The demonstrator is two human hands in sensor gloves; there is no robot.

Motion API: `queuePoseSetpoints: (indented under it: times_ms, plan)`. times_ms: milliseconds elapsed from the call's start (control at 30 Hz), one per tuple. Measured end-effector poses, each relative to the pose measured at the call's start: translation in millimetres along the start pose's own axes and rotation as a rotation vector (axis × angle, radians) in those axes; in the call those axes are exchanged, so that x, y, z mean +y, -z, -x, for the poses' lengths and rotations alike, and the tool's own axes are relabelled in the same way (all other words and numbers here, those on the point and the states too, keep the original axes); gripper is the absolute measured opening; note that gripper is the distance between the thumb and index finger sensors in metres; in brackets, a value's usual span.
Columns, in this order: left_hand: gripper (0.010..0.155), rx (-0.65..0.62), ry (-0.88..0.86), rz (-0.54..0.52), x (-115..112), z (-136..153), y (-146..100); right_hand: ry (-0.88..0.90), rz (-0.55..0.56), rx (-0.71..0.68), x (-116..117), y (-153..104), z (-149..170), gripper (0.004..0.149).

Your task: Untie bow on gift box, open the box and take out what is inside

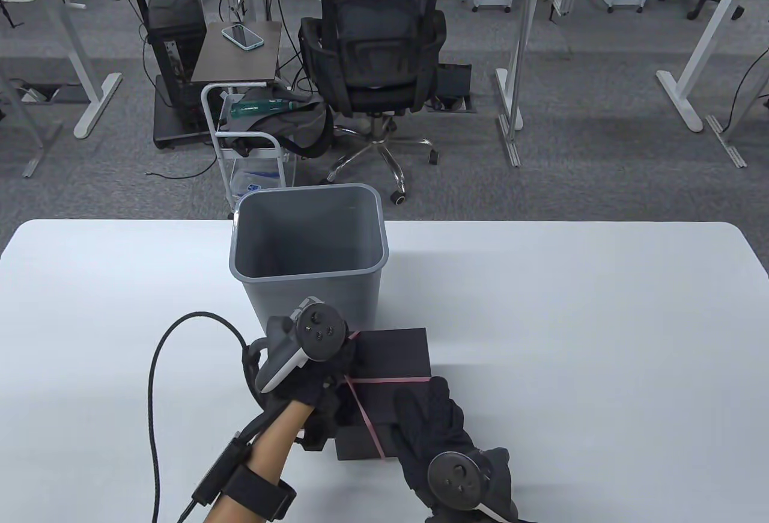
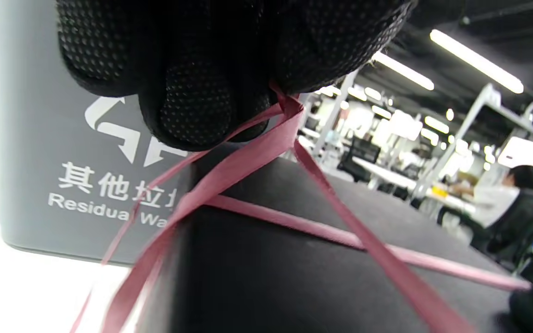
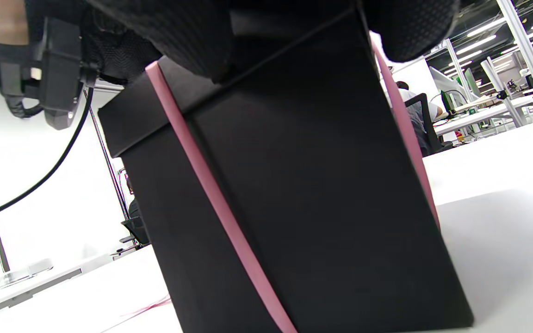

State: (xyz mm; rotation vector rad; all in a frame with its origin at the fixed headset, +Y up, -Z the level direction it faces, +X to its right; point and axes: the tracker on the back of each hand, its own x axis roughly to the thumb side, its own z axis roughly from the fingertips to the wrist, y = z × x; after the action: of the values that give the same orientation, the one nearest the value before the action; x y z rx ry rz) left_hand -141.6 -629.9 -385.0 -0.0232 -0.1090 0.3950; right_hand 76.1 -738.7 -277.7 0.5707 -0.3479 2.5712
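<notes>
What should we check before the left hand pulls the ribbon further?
1. Left hand pinches the ribbon: ok, the strands gather at its fingertips.
2. Right hand steadies the box: ok, it rests on the lid.
3. Bow fully undone: cannot tell, the grip hides the knot.
4. Ribbon clear of the lid: not ok, strands cross the top and run down the sides.
5. Lid closed: ok.
6. Bin clear of the pull path: cannot tell, it stands just behind the box.
</notes>
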Motion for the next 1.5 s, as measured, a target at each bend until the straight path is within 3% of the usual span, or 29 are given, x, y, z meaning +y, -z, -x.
queuePoseSetpoints:
  times_ms: [167, 267, 400, 467, 700, 800, 967, 1100, 1167, 1300, 1500]
  plan:
    - [0.041, 0.034, -0.299, -0.012, -6, 12, 7, -0.006, 0.003, -0.003, 0, 0, -1, 0.063]
    - [0.043, 0.054, -0.489, 0.070, -12, 22, 12, -0.004, 0.001, -0.002, 0, 0, -1, 0.063]
    - [0.053, 0.022, -0.891, 0.258, -19, 35, 16, -0.002, -0.001, -0.003, 0, 0, -1, 0.063]
    - [0.055, 0.005, -0.991, 0.316, -18, 42, 17, -0.004, -0.001, -0.003, 0, 0, -1, 0.063]
    - [0.053, -0.104, -1.074, 0.369, 0, 63, 8, -0.003, -0.002, -0.001, -1, 0, -1, 0.063]
    - [0.054, -0.153, -1.040, 0.334, 24, 71, -2, -0.006, -0.001, -0.001, 0, 0, -1, 0.063]
    - [0.052, -0.200, -0.865, 0.184, 73, 80, -28, -0.009, -0.001, 0.001, 0, 0, -1, 0.063]
    - [0.052, -0.217, -0.816, 0.152, 98, 84, -45, -0.005, -0.002, 0.002, 0, 1, -1, 0.063]
    - [0.051, -0.159, -0.663, 0.023, 111, 88, -57, -0.007, -0.001, 0.003, 0, 0, -1, 0.063]
    - [0.048, -0.044, -0.252, -0.108, 115, 83, -69, -0.006, -0.001, 0.004, 0, 0, -1, 0.063]
    - [0.052, -0.003, -0.033, -0.121, 93, 71, -70, -0.005, -0.002, 0.007, 0, 0, -1, 0.063]
